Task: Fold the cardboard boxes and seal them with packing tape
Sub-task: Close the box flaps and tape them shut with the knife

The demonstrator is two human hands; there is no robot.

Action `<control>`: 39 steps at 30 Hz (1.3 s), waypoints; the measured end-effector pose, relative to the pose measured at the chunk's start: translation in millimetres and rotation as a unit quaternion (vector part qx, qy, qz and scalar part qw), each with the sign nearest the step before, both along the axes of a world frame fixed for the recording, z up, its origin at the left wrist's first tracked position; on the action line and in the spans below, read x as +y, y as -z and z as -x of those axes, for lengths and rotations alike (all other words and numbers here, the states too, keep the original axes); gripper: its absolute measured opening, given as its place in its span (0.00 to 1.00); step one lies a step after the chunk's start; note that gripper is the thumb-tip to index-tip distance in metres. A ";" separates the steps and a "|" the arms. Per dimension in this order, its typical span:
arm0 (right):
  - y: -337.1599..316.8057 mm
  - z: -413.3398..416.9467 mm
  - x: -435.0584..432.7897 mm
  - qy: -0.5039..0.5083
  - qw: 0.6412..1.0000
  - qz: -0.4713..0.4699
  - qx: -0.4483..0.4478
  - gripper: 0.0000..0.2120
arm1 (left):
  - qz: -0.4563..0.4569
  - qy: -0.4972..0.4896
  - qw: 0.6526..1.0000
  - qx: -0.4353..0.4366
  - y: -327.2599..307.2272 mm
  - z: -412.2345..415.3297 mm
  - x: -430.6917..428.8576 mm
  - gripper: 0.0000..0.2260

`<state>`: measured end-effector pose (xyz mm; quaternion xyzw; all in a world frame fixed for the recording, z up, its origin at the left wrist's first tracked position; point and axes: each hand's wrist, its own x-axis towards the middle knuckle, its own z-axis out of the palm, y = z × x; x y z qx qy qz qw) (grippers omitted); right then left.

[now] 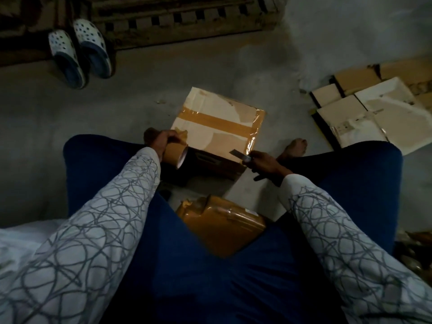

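A cardboard box (pixel 217 113) lies on the floor in front of my knees, with a brown tape strip across its top. My left hand (pixel 161 139) grips a roll of brown packing tape (pixel 175 153) at the box's near left corner. My right hand (pixel 261 160) grips a utility knife (pixel 238 154), its blade pointing at the box's near right edge. A second taped brown parcel (pixel 222 220) sits between my thighs.
A pile of flat cardboard boxes (pixel 364 113) lies on the floor at the right. A pair of white clogs (pixel 79 50) stands at the far left beside a wooden pallet (pixel 182 19). My bare foot (pixel 294 147) rests right of the box.
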<state>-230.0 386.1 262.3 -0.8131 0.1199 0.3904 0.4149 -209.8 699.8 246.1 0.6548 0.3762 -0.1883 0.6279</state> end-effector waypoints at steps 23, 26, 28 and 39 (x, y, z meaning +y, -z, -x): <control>-19.4 -29.0 -13.2 0.270 0.955 -0.078 -0.096 0.15 | 0.093 0.145 0.979 0.111 -7.8 24.6 -76.3 0.16; -5.9 -21.8 -2.4 0.207 0.971 -0.079 -0.086 0.07 | 0.068 0.146 0.982 0.097 1.7 21.9 -84.6 0.16; 0.0 -19.6 3.9 0.148 0.983 -0.065 -0.093 0.07 | 0.056 0.125 0.987 0.079 -3.6 17.9 -87.1 0.10; -31.2 -10.9 33.9 0.199 0.956 -0.173 -0.128 0.13 | 0.041 0.025 0.997 -0.052 -37.6 22.4 -109.2 0.11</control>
